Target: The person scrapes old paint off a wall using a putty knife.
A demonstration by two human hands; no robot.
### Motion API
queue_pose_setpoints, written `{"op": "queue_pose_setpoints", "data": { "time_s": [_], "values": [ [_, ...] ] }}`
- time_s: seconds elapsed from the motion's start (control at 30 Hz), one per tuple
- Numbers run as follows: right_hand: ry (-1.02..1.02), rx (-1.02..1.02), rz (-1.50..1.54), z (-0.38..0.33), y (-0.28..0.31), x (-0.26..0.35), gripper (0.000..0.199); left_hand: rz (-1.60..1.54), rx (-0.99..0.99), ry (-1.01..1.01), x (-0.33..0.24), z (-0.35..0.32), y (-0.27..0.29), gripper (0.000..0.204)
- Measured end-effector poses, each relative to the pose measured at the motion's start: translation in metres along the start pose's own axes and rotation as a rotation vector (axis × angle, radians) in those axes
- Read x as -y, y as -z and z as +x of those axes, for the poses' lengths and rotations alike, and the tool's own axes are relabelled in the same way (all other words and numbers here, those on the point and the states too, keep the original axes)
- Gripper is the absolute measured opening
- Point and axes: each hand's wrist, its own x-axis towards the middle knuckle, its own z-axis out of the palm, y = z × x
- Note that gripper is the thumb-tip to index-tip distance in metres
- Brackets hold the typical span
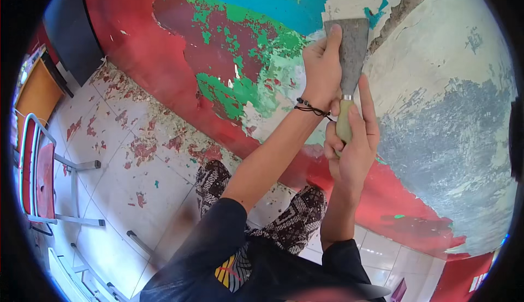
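While the right hand [349, 149] closes its grip around the pale handle of a scraper [352, 62], the left hand [322, 70] presses fingers flat on the grey blade, held against the peeling wall [447, 127] far and right. Most of the handle is hidden inside the fist, and the blade's left edge sits behind the left fingers. Paint flakes [142, 149] litter the tiled floor [125, 193] at left, where a red chair [41, 182] is partly cut off by the rim
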Motion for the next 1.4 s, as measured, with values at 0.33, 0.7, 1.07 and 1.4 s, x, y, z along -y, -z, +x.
{"op": "queue_pose_setpoints", "data": {
  "time_s": [0.33,0.7,1.07,1.4],
  "values": [
    [-0.067,0.054,0.234,0.015,0.001,0.005,0.05,0.025,-0.013,-0.042,-0.01,0.013,-0.008,0.046],
    [-0.043,0.096,0.308,0.012,0.003,0.012,0.048,-0.085,-0.004,0.142,-0.031,-0.003,-0.017,0.041],
    [-0.068,0.039,0.284,-0.001,-0.001,-0.011,0.052,0.108,0.006,0.008,-0.013,0.005,0.004,0.043],
    [-0.021,0.023,0.261,0.013,-0.01,-0.014,0.051,0.178,0.041,-0.137,-0.011,0.018,0.008,0.048]
  ]
}}
